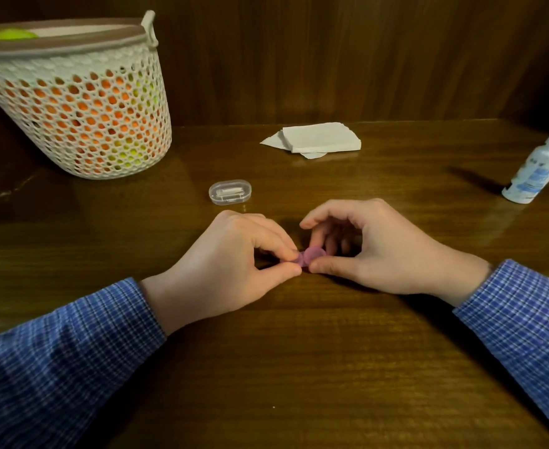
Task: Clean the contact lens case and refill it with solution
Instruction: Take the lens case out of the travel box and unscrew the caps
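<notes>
A small purple contact lens case [312, 256] rests low over the brown wooden table [299, 351], held between both hands. My left hand [231, 267] pinches its left end with thumb and forefinger. My right hand [370, 247] grips the round purple cap on the right side, thumb in front and fingers curled behind. Most of the case is hidden by the fingers. A white solution bottle [540, 165] with a blue label stands at the far right, cap on.
A folded white tissue stack [318, 137] lies at the back centre. A small clear plastic box [230, 191] sits just beyond my left hand. A white mesh basket [82, 98] holding orange and green things stands back left. A wooden wall runs behind.
</notes>
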{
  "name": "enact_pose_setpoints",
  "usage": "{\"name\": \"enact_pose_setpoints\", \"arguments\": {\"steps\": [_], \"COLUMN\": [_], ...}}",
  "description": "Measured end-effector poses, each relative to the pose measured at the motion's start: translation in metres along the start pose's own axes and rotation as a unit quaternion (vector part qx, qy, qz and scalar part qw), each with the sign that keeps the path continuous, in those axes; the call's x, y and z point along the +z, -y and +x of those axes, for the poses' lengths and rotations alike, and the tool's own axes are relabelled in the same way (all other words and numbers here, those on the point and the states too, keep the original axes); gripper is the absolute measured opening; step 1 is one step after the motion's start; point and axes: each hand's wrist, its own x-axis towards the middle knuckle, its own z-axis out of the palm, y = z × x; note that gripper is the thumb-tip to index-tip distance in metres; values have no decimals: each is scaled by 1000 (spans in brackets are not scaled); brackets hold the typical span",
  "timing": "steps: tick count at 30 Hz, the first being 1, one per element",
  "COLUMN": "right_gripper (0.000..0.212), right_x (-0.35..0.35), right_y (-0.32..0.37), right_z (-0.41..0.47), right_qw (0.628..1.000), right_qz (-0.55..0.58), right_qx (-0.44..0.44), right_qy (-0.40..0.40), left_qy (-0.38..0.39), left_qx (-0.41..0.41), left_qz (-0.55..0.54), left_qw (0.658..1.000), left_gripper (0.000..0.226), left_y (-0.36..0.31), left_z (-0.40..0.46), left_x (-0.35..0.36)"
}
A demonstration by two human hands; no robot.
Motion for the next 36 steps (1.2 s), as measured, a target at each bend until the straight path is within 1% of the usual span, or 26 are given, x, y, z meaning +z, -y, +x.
{"name": "enact_pose_setpoints", "arguments": {"steps": [4, 11, 16, 19, 24, 29, 31, 34, 36], "right_gripper": [50, 44, 47, 45, 42, 41, 43, 50, 50], "right_x": [-4, -7, -1, 1, -3, -8, -6, -1, 1], "right_y": [1, 3, 4, 4, 5, 6, 5, 5, 5], "right_z": [0, 0, 0, 1, 1, 1, 0, -1, -1], "right_qw": [1000, 999, 999, 999, 1000, 999, 999, 1000, 1000], "right_qz": [2, 16, -41, -27, 9, 10, 9, -20, -20], "right_qx": [-11, -21, -15, -9, -23, -26, -27, -12, 1], "right_qy": [25, 31, -8, -27, 6, 34, 28, -4, -23], "left_qy": [5, 8, 11, 12, 16, 16, 16, 15, 17], "left_qx": [0, -11, -25, -25, -23, -21, -21, -23, -23], "left_qz": [-6, -11, -11, -13, -14, -15, -17, -23, -23], "left_qw": [1000, 1000, 1000, 1000, 1000, 1000, 1000, 999, 999], "left_gripper": [16, 17, 17, 17, 18, 16, 16, 16, 15], "left_y": [0, 0, 1, 1, 2, 3, 3, 3, 4], "left_z": [0, 0, 1, 1, 1, 1, 1, 1, 2], "left_x": [-1, -1, -1, -1, -1, -1, -1, -1, -1]}}
